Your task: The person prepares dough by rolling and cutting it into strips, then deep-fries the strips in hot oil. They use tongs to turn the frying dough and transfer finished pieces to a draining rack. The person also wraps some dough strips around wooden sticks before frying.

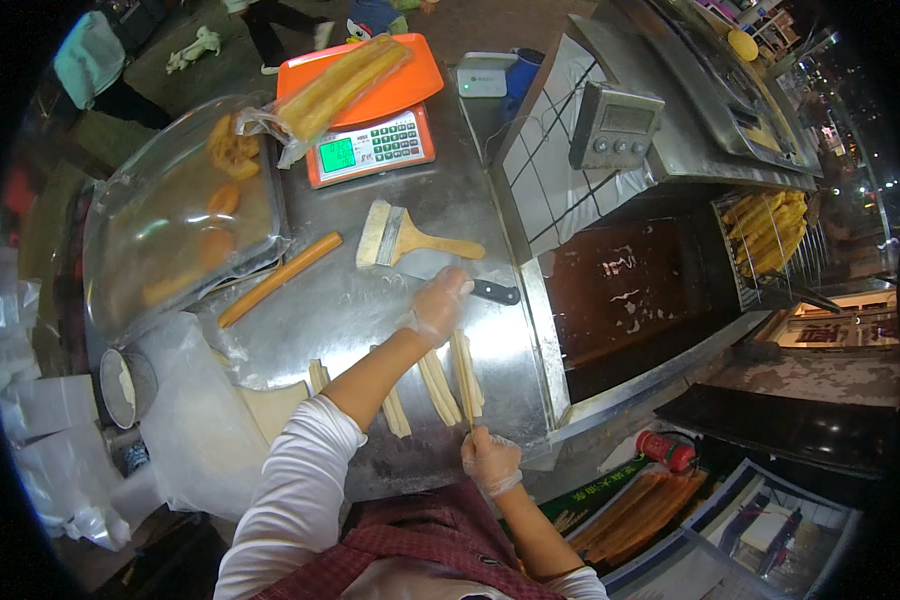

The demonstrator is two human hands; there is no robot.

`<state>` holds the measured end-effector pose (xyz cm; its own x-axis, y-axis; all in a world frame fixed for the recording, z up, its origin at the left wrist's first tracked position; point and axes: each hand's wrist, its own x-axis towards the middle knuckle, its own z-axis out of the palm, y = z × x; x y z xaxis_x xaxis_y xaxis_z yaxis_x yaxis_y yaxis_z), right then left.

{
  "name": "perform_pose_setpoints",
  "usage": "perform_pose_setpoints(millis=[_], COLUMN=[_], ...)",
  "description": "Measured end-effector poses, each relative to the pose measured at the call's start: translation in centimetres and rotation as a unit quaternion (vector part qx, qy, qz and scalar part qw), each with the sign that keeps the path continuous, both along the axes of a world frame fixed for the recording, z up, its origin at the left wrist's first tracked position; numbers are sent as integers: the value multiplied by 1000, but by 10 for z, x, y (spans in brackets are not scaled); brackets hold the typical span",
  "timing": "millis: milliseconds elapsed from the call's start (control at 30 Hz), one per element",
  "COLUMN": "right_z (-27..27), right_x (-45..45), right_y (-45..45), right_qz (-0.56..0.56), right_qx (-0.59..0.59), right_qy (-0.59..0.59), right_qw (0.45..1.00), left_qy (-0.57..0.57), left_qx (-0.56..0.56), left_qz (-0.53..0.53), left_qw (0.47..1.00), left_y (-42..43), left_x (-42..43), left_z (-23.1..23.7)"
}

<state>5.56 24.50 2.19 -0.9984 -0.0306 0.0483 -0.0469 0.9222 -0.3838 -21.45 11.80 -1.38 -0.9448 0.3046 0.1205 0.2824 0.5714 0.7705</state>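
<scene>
My left hand [442, 304], in a clear plastic glove, is over the steel table beside the black handle of a knife [495, 292]; whether it holds anything is unclear. In my right hand [491, 461], also gloved, is the end of a thin stick [469, 401] lying lengthwise along a pair of dough strips [466, 367]. More dough strips [439, 386] lie left of it, some partly behind my left forearm. A flat sheet of dough [274, 405] sits partly under clear plastic. Beyond my left hand is a wide brush [412, 238]; a wooden rolling pin [280, 279] lies farther left.
At the right is a vat of dark oil [630, 292], with fried dough sticks in a wire rack [769, 232] behind it. An orange scale [371, 150] holds bagged dough sticks [345, 86]. A covered tray [187, 217] and a metal cup [127, 388] stand left. People are beyond the table.
</scene>
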Motion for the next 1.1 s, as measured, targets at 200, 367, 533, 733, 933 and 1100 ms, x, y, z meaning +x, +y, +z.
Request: perform_pose_setpoints(millis=[200,367,533,733,933,1100], right_z=[-10,-13,-9,-8,18,54], right_x=[-3,-17,-31,-38,-37,-21], right_y=[13,24,30,26,31,4], right_qz=[14,59,81,64,-36,-112], right_qx=[0,-34,-34,-85,-166,-292], right_qy=[-27,-17,-23,-56,-160,-230], right_qw=[1000,998,996,993,972,921], left_qy=[7,36,23,-5,-48,-287], left_qx=[-69,-148,-204,-228,5,167], left_qz=[-6,-16,-45,-48,85,126], left_qw=[998,988,978,972,995,935], left_y=[-4,-11,-11,-3,-5,-33], left_x=[0,-11,-21,-35,-11,120], left_z=[3,-4,-5,-5,34,88])
